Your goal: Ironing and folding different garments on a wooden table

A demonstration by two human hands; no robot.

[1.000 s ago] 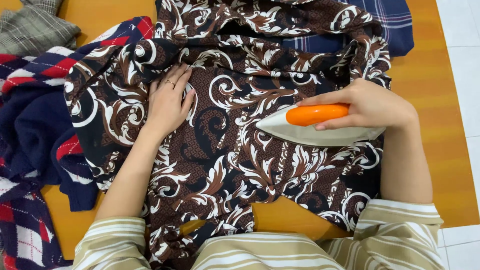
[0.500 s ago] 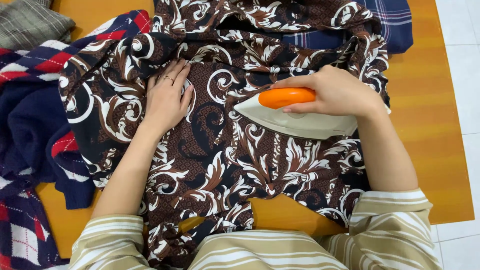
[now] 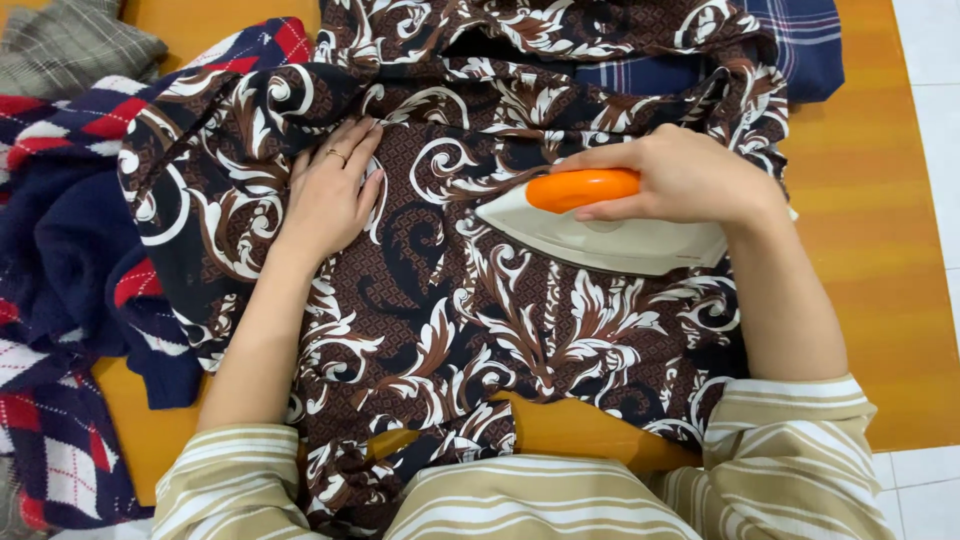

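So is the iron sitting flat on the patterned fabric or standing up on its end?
Flat. The iron lies soleplate down on the patterned fabric, tip pointing left, with the right hand around its orange handle.

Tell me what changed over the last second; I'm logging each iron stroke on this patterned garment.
The right hand slid the iron left and a little up the patterned garment early on, with hardly any shift since. Its grip on the orange handle stayed. The left hand stayed flat on the cloth; the argyle knit kept its place.
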